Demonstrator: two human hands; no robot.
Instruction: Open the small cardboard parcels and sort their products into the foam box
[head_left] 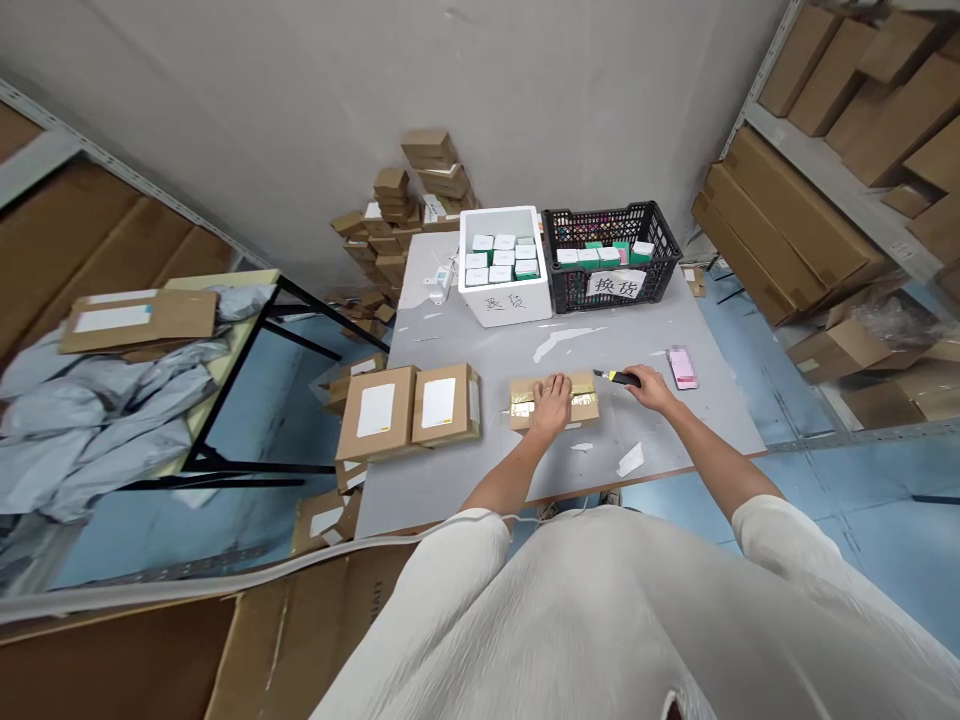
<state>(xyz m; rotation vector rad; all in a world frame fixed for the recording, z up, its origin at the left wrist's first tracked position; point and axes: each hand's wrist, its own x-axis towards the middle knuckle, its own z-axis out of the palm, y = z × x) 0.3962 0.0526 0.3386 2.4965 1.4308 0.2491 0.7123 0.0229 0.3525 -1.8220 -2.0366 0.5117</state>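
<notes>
**Two hands, one cutter, one taped box**

The two hands are apart. The left hand (551, 401) lies over the top of one taped box (586, 406), fingers spread across it; the right hand (649, 387) is closed round one cutter (624, 378), its blade pointing left at the box's far right corner. I can't tell whether it touches.

The box sits near the front edge of the grey table (495, 345). To its left are two labelled boxes (410, 408), side by side; to its right, beyond the right hand, lies one pink packet (682, 368). One loose paper scrap (631, 460) lies near the front edge.

At the back stand one white bin (507, 305) holding nine small cartons (503, 258) and, just right of it, one black crate (660, 270) with at least four white-topped cartons (588, 257).
</notes>
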